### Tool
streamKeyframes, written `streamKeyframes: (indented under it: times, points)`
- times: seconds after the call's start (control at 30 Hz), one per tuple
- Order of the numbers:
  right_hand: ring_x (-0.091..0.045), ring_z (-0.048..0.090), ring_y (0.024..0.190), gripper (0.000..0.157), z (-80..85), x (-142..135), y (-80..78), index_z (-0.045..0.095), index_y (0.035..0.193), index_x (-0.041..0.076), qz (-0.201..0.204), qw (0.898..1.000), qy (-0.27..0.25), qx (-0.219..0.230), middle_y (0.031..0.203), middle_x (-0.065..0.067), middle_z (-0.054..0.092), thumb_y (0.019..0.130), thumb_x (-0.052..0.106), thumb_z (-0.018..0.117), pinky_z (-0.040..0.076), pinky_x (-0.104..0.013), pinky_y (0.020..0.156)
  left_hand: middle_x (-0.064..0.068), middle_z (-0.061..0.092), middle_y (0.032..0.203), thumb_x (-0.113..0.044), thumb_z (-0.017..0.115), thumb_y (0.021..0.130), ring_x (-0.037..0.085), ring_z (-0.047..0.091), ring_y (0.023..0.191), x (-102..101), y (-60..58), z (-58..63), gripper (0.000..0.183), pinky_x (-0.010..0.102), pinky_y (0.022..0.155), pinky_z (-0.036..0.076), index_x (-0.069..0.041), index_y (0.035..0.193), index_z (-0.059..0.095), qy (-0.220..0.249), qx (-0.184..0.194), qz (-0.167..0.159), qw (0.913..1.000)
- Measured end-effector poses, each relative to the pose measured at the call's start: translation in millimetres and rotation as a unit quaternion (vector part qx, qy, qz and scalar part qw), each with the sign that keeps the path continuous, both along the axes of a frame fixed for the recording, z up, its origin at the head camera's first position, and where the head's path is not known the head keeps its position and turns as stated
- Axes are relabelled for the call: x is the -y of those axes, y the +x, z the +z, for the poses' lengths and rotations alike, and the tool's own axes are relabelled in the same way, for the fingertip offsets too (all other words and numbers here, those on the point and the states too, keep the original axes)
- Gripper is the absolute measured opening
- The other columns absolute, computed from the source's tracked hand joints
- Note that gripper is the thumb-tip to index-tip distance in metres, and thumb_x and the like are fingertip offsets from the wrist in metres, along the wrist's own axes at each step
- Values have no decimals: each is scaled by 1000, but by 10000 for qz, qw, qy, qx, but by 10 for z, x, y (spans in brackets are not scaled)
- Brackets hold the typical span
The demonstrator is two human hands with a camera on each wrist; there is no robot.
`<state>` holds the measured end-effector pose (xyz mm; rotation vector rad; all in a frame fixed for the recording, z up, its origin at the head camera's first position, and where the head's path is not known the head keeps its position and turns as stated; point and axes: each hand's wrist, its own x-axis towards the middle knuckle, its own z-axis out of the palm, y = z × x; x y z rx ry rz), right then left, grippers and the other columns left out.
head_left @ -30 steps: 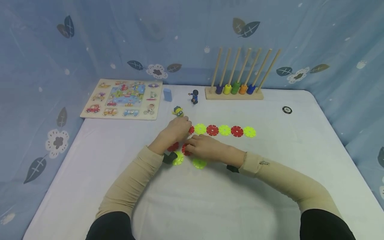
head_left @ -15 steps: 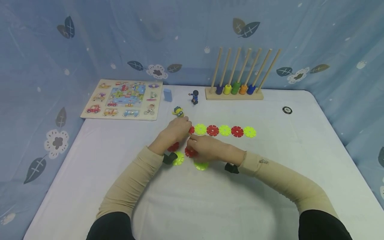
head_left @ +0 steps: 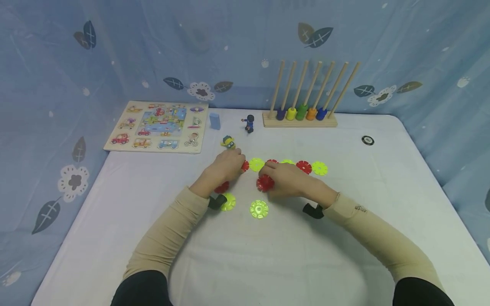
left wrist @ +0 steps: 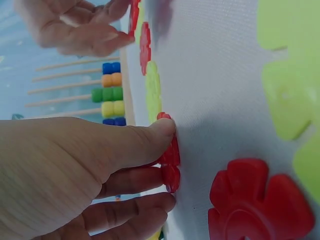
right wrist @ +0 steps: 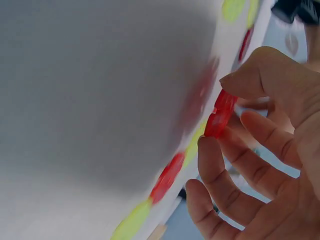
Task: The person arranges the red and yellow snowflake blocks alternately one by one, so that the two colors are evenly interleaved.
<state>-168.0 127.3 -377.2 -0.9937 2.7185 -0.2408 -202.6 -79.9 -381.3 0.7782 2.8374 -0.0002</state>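
Note:
My left hand pinches the red flower-shaped disc at the left end of a row of alternating red and yellow discs; thumb and fingers show on it in the left wrist view. Between thumb and fingers of my right hand is another red flower disc, raised over the table just in front of the row. A yellow disc lies alone nearer to me. By my left wrist are a red disc and a yellow disc, the latter partly covered by the black wrist strap.
A wooden picture puzzle board lies at the back left. Beside it stand a blue block, a small figure and a yellow toy. A pegged bead rack is at the back, a black round token to the right.
My right hand has lifted the red disc and carried it to the right and slightly away from me, uncovering the lone yellow disc. My left hand has stayed in place.

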Motion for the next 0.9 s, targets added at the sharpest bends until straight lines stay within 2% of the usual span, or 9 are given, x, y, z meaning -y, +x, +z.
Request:
streamKeyframes:
  times: [0.2, 0.33, 0.6, 0.73, 0.9]
  points:
    - [-16, 63, 94, 53, -38, -401, -50, 62, 119, 17, -360, 9993, -92, 22, 113, -2, 62, 71, 24, 82, 57, -36, 81, 8, 61, 101, -24, 67, 90, 20, 57, 85, 0, -5, -25, 28, 33, 77, 53, -3, 109, 67, 38, -47, 3, 10000]
    - [-16, 62, 92, 50, -49, -716, -58, 63, 116, 15, -529, 9984, -181, -99, 111, -3, 63, 71, 22, 82, 57, -37, 80, 8, 61, 102, -24, 67, 91, 20, 57, 86, -1, -12, -33, 28, 33, 78, 53, -3, 110, 67, 35, -53, 15, 10000]
    - [-18, 61, 84, 47, 51, -1315, -29, 64, 115, 12, -1051, 9940, -52, -283, 111, -7, 65, 73, 25, 81, 56, -38, 74, 8, 61, 104, -24, 66, 91, 20, 57, 89, -7, -15, -29, 29, 32, 79, 53, -4, 113, 66, -13, 15, 61, 10000]
    - [-22, 63, 86, 47, 99, -1554, -31, 63, 116, 11, -1355, 9905, 3, -223, 111, -9, 64, 74, 25, 80, 56, -40, 72, 8, 61, 104, -23, 65, 92, 21, 57, 90, -9, -12, -17, 28, 33, 80, 52, -4, 112, 66, -26, 29, 47, 10000]
    - [-25, 63, 89, 47, 87, -1789, -105, 62, 117, 9, -1642, 9863, 43, -163, 111, -11, 64, 74, 20, 79, 55, -43, 72, 8, 61, 104, -23, 65, 92, 21, 57, 90, -4, -7, -5, 29, 33, 80, 53, -4, 113, 66, -35, 54, 45, 10000]
